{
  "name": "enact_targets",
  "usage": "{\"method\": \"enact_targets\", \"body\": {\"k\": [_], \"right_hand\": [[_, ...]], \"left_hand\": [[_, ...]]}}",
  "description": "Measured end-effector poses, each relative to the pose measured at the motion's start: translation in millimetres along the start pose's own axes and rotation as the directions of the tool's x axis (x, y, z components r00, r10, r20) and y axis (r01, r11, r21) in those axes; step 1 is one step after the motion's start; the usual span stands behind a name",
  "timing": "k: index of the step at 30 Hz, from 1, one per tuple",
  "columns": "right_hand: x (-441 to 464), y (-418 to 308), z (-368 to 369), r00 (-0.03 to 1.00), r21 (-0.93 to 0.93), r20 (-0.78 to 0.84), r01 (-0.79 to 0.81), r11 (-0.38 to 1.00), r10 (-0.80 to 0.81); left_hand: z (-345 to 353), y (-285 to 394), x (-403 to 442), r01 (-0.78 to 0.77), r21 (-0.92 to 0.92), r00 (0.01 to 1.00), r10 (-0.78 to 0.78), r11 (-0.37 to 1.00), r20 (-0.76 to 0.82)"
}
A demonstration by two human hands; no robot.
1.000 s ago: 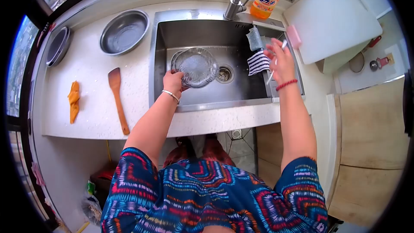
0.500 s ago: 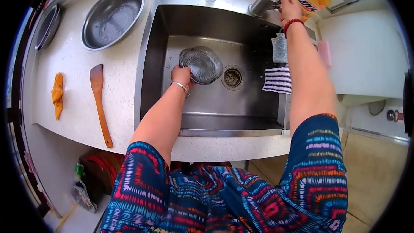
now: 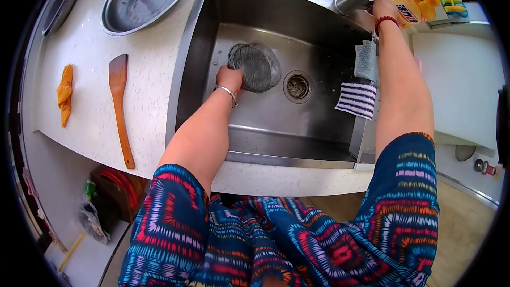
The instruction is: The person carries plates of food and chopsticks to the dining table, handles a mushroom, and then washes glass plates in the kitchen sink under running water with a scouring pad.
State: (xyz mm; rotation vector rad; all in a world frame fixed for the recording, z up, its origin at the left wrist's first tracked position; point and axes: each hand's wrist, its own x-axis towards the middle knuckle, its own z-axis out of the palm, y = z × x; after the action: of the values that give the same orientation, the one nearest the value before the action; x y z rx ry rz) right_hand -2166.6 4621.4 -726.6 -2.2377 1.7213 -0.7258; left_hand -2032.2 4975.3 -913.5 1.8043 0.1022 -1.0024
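Observation:
A clear patterned glass dish (image 3: 258,68) is tilted low over the floor of the stainless steel sink (image 3: 255,114), left of the drain (image 3: 298,86). My left hand (image 3: 230,78), with a silver bangle at the wrist, is closed on the dish's left edge. Up at the sink's back right corner, my right hand (image 3: 384,9), wearing a red beaded bracelet, is closed at the handle beside the faucet (image 3: 355,0). Its fingertips are partly hidden by the faucet. No running water shows. An orange detergent bottle (image 3: 408,9) stands just right of that hand.
A grey mesh cloth (image 3: 365,59) and a striped cloth (image 3: 356,100) hang at the sink's right wall. On the left counter lie a metal basin (image 3: 147,0), a wooden spatula (image 3: 120,111) and an orange cloth (image 3: 65,95). A white board (image 3: 457,79) is at right.
The head view has shifted, so the sink and counter items sit higher in the picture. Both hands keep their holds, on the dish and at the faucet handle.

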Motion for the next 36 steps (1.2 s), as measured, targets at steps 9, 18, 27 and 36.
{"method": "enact_targets", "body": {"k": [9,18,27,36], "right_hand": [[1,3,-7,0.998,-0.041,0.063,-0.027,0.999,0.030],[-64,14,24,0.951,0.688,-0.065,-0.176,0.704,0.301],[-184,-46,71,0.706,0.697,0.707,-0.687,-0.205,0.037],[-70,-20,22,0.868,0.904,-0.312,0.146,0.403,0.387]], "left_hand": [[7,-2,-1,-0.040,0.121,0.988,0.057,0.992,-0.144],[0,23,-25,-0.083,0.521,0.927,0.258,0.849,-0.272],[21,25,-16,-0.343,0.080,0.939,0.342,0.936,0.022],[16,55,-44,-0.123,-0.218,0.963,0.169,0.968,0.209]]}}
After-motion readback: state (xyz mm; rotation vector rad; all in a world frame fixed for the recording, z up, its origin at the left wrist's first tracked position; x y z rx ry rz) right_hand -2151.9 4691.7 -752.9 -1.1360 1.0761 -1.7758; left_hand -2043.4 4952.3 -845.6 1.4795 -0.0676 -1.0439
